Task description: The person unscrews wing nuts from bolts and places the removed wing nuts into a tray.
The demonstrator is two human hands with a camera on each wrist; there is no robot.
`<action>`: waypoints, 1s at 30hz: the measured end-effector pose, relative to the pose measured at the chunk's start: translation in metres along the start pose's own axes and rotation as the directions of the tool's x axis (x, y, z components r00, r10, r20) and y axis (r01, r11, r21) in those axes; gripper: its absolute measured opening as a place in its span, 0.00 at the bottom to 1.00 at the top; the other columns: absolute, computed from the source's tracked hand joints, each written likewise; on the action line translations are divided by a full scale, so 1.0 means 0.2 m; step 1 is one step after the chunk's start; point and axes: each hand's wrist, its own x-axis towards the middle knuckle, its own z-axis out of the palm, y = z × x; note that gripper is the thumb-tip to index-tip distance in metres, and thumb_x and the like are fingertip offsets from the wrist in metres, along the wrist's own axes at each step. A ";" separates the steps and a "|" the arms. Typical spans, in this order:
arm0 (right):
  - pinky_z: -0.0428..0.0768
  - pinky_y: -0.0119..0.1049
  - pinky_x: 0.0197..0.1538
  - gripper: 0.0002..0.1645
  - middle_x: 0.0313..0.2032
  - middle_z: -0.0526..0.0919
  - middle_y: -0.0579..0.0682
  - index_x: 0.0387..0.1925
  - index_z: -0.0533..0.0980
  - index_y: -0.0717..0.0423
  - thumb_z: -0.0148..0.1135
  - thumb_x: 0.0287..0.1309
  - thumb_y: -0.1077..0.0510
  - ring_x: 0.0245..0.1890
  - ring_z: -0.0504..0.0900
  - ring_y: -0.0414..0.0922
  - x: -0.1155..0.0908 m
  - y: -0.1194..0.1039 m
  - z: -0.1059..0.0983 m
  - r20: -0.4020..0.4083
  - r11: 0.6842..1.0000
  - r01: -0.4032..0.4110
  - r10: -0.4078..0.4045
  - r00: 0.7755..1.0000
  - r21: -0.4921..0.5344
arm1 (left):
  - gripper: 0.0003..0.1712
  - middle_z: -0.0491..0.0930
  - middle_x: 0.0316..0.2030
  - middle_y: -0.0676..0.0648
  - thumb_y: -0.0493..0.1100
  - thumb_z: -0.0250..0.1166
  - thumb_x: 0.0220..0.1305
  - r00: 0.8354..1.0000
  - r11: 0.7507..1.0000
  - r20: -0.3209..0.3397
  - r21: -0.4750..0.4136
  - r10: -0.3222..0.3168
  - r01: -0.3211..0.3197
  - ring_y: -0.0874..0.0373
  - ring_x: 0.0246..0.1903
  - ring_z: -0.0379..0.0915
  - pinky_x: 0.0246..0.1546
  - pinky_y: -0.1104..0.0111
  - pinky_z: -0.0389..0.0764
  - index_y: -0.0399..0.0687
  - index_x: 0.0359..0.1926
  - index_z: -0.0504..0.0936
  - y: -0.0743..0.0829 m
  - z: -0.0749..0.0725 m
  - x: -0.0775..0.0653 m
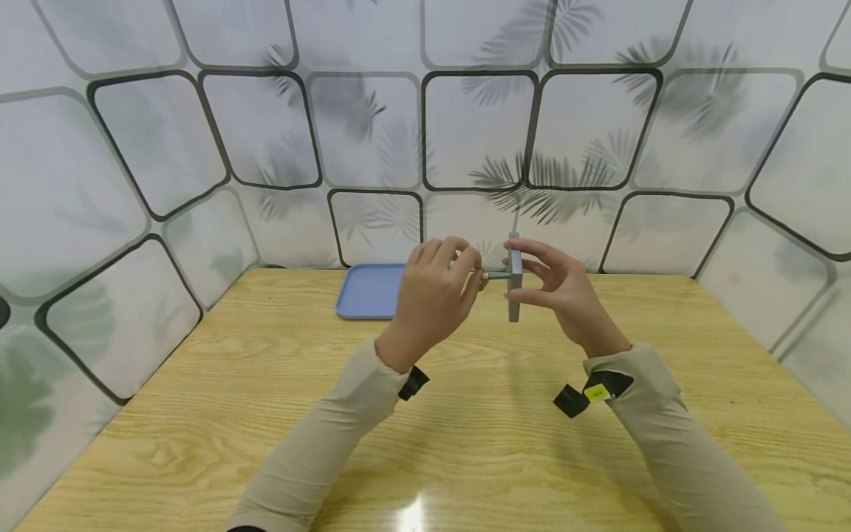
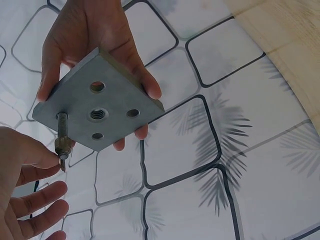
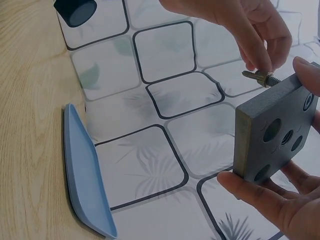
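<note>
My right hand (image 1: 561,292) holds a square grey metal plate (image 2: 77,102) by its edges, up off the table. Several round holes go through the plate, the middle one threaded. From a corner hole a threaded bolt (image 2: 62,122) sticks out toward my left hand (image 1: 435,284). A brass-coloured nut (image 2: 62,146) sits near the bolt's outer end, with a narrow tip past it. Thumb and index finger of the left hand pinch at this nut, while its other fingers are loosely bent. In the right wrist view the plate's far face shows, with the nut (image 3: 261,78) behind its edge.
A blue tray (image 1: 368,292) lies at the back of the wooden table (image 1: 266,414), partly hidden behind the left hand. A patterned cloth backdrop (image 1: 372,133) rises along the table's back and sides. Black wrist cameras (image 1: 572,401) hang under both forearms.
</note>
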 end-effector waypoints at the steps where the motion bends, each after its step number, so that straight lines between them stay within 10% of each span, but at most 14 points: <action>1: 0.82 0.33 0.46 0.35 0.63 0.68 0.47 0.62 0.68 0.54 0.63 0.52 0.72 0.58 0.73 0.40 0.00 0.00 0.00 0.000 1.000 0.001 -0.001 1.000 0.000 | 0.05 0.77 0.36 0.48 0.44 0.61 0.62 1.000 1.000 0.000 -0.001 0.005 -0.005 0.53 0.35 0.73 0.42 0.62 0.75 0.49 0.31 0.78 0.00 0.00 0.00; 12: 0.80 0.31 0.47 0.35 0.63 0.67 0.49 0.63 0.68 0.53 0.62 0.53 0.71 0.58 0.73 0.40 0.00 0.00 -0.01 0.007 1.000 0.008 -0.008 1.000 -0.008 | 0.10 0.76 0.40 0.48 0.52 0.61 0.60 0.983 1.000 0.185 -0.030 0.014 -0.008 0.53 0.36 0.72 0.45 0.60 0.75 0.51 0.35 0.79 0.00 0.00 -0.01; 30: 0.82 0.34 0.46 0.35 0.64 0.65 0.52 0.62 0.68 0.53 0.62 0.52 0.72 0.58 0.72 0.41 0.00 -0.01 0.00 0.000 1.000 -0.005 0.005 1.000 -0.014 | 0.06 0.77 0.38 0.49 0.45 0.61 0.62 0.996 0.999 0.080 -0.015 -0.048 0.050 0.54 0.35 0.73 0.42 0.62 0.75 0.50 0.37 0.79 -0.01 -0.01 0.00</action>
